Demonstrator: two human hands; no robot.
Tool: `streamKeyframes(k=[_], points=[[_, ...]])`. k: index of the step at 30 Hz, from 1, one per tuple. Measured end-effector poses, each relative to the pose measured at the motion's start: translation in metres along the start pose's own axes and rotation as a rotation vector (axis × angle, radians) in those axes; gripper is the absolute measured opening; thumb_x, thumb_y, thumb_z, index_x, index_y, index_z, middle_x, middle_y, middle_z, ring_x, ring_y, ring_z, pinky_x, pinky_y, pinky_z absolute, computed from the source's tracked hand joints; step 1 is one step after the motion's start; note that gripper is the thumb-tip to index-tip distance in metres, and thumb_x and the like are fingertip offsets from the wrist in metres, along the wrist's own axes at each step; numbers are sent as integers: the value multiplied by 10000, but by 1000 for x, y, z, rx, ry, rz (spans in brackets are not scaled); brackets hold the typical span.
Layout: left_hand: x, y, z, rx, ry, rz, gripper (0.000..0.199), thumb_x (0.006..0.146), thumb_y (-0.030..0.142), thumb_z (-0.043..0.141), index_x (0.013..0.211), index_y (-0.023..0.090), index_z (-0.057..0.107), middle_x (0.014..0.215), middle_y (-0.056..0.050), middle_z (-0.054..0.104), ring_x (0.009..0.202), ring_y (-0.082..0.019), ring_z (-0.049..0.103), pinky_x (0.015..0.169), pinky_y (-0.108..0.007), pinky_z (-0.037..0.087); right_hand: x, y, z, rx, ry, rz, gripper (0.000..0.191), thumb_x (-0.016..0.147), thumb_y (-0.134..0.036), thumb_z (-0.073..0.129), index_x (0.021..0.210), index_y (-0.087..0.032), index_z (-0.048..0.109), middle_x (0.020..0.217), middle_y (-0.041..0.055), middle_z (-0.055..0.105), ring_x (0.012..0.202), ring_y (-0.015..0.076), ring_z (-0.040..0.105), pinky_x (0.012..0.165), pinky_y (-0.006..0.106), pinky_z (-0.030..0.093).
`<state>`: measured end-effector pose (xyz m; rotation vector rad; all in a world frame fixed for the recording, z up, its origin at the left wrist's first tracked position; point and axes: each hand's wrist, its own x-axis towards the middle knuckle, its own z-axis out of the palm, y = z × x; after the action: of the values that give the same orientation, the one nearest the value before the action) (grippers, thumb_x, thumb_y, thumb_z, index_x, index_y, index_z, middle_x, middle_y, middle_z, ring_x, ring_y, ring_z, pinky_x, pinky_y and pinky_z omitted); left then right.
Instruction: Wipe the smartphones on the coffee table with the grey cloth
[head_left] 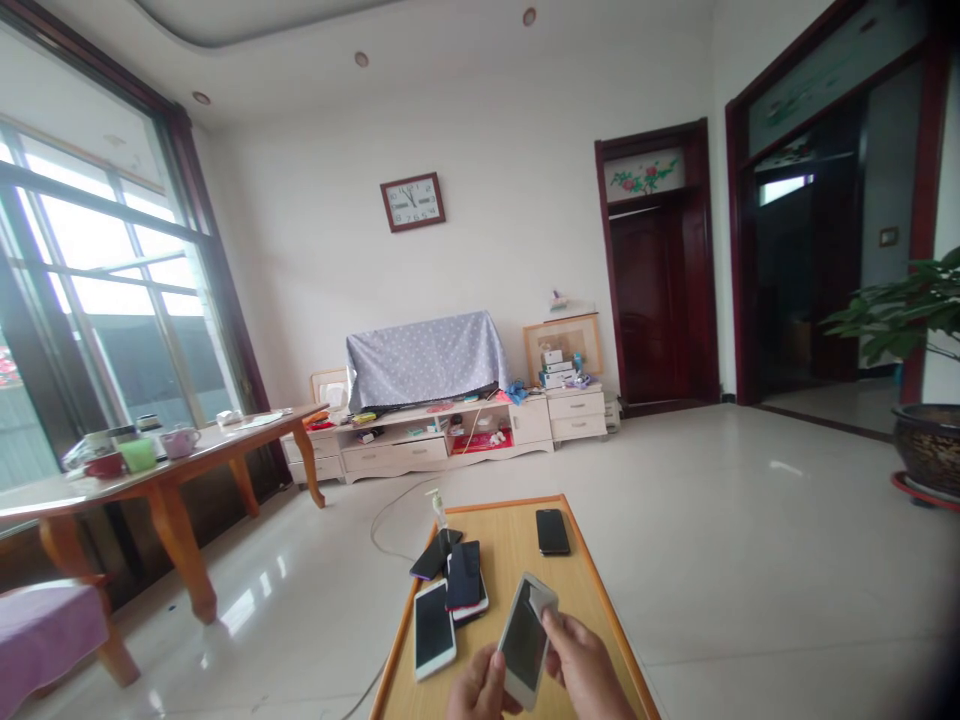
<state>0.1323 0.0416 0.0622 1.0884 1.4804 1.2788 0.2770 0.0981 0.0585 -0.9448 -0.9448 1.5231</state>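
A white-framed smartphone [523, 640] with a dark screen is held tilted above the small wooden table [517, 530]. My left hand [480, 684] grips its lower left edge, thumb along the side. At the upper right edge my right hand [583, 660] closes on the same phone, with the thumb on its front. A pale patch by that thumb could be a wipe or glare; I cannot tell which. Left of my hands lie a white phone [435, 628], a black phone [465, 575] on top of another white one, and a dark phone [436, 553]. Another black phone [553, 532] lies at the far right.
A pump bottle [439, 508] stands at the table's far left corner, near a cable on the floor. A low white cabinet [397, 455] carries a cloth-covered object. Left is a wooden table [165, 480] with cups; right, a potted plant [930, 450].
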Motion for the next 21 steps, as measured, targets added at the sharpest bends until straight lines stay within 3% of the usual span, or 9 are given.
streamKeyframes(k=[2,5,11,17,21], points=[[2,6,-2,12,31,19,870,602,909,550,1034,165,680,608,-36,642,567,-163,584,465,-224,284,-7,9,7,-51,-77,35,608,626,-767,705,689,-165,649,490,-30,484,450,101,408,454,237,281],[1,15,-3,0,33,20,856,588,915,548,969,161,685,573,-31,621,549,-165,567,456,-228,264,-13,12,12,-86,-154,76,631,605,-796,694,685,-171,643,505,-22,495,458,111,419,462,249,302],[0,13,4,-22,-34,-51,876,582,915,551,999,155,676,607,-47,650,559,-171,603,463,-218,239,3,-6,-3,-117,2,23,605,738,-778,598,789,-178,652,707,26,618,642,154,553,597,260,426],[16,6,-7,-20,31,-37,856,541,928,567,915,162,654,541,-14,595,546,-167,581,453,-218,235,-5,23,9,-276,-153,22,652,706,-831,565,684,-182,620,560,6,550,507,142,473,489,265,334],[13,10,-10,-17,-53,-46,823,604,904,552,947,161,642,607,-37,639,581,-177,599,481,-232,254,-3,8,6,-245,-117,-20,616,759,-787,557,723,-176,630,618,19,583,580,154,507,543,268,368]])
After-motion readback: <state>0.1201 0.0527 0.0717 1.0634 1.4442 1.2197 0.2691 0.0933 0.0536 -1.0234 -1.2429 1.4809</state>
